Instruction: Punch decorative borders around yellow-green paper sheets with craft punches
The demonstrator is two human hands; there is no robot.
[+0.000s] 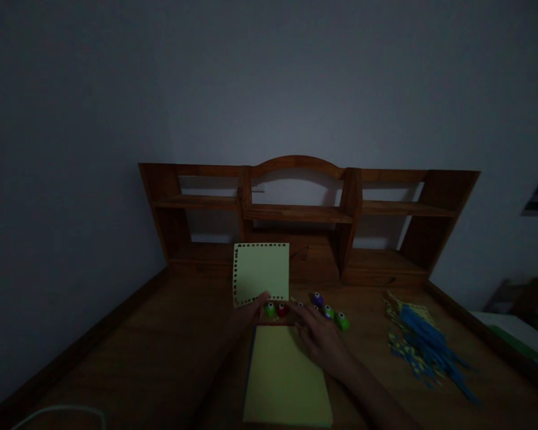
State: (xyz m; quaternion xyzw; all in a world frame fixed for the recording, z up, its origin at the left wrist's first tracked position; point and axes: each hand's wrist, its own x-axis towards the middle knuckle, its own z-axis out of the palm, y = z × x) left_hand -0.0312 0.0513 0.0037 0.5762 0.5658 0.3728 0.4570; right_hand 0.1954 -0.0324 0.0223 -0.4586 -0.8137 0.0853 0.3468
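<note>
A pale yellow-green sheet of paper stands raised, facing me, with small punched holes along its top, left and bottom edges. My left hand is closed on its lower edge, thumb in front. Just right of the sheet's lower corner is my right hand, its index finger stretched toward the paper and the other fingers bent; I see nothing held in it. Between and beyond the hands sit small craft punches with round white tops: a green punch, a red punch, a purple punch and others. A yellow paper stack lies below the hands.
Blue and yellow paper strips and scraps are heaped on the desk at the right. A wooden shelf unit rises along the desk's back against the wall. A pale cable curves at the lower left. The room is dim.
</note>
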